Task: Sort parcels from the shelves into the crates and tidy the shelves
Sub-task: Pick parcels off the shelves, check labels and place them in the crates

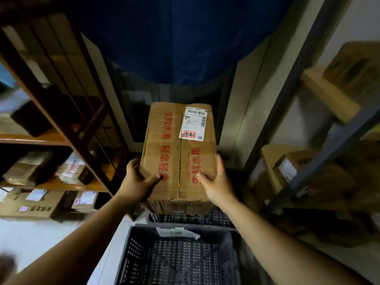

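Note:
A large brown cardboard parcel [178,153] with red printed characters and a white shipping label is held out in front of me, above the far crate [191,218]. My left hand [138,181] grips its near left edge, thumb on top. My right hand [216,182] grips its near right edge the same way. Below, a dark perforated plastic crate [181,258] stands nearest to me, with a crumpled white label on its far rim. The far crate is mostly hidden under the parcel.
A wooden shelf unit [61,138] on the left holds several parcels, with more boxes [35,204] on the floor below it. On the right, a grey metal rack [320,169] carries cardboard boxes. A dark blue curtain [181,38] hangs ahead.

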Demonstrator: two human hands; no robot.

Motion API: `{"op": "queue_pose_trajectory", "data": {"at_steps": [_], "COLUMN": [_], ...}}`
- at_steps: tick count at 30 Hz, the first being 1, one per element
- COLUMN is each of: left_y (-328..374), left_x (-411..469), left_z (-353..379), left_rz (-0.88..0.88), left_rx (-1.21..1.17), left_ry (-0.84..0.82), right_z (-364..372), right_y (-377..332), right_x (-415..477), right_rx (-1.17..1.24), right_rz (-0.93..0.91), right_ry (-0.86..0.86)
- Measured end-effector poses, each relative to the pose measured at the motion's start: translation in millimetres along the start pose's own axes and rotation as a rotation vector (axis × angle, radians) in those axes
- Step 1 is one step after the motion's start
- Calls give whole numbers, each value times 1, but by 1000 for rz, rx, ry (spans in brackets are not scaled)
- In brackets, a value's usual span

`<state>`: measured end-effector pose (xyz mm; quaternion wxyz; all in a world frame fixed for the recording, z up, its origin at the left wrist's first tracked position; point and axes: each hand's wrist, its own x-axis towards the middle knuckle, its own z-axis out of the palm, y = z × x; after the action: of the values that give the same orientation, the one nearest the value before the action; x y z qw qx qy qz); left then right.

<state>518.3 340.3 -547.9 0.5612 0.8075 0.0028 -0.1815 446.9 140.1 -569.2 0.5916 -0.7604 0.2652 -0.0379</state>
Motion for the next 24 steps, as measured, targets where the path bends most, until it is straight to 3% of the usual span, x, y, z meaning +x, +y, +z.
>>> {"op": "queue_pose_trajectory", "data": {"at_steps": [3, 17, 24], "left_y": [-49, -216, -253], "left_x": [37, 121, 145], "left_z": [20, 78, 90], "left_rz": [-66, -59, -60], "left_rx": [13, 12, 36], "left_ry": [46, 38, 42], "right_z": [17, 75, 93], "right_y": [47, 218, 259], "right_x": [30, 104, 125], "right_rx": [5, -124, -212], "right_rz": [5, -25, -41], "right_ry": [21, 14, 36]}}
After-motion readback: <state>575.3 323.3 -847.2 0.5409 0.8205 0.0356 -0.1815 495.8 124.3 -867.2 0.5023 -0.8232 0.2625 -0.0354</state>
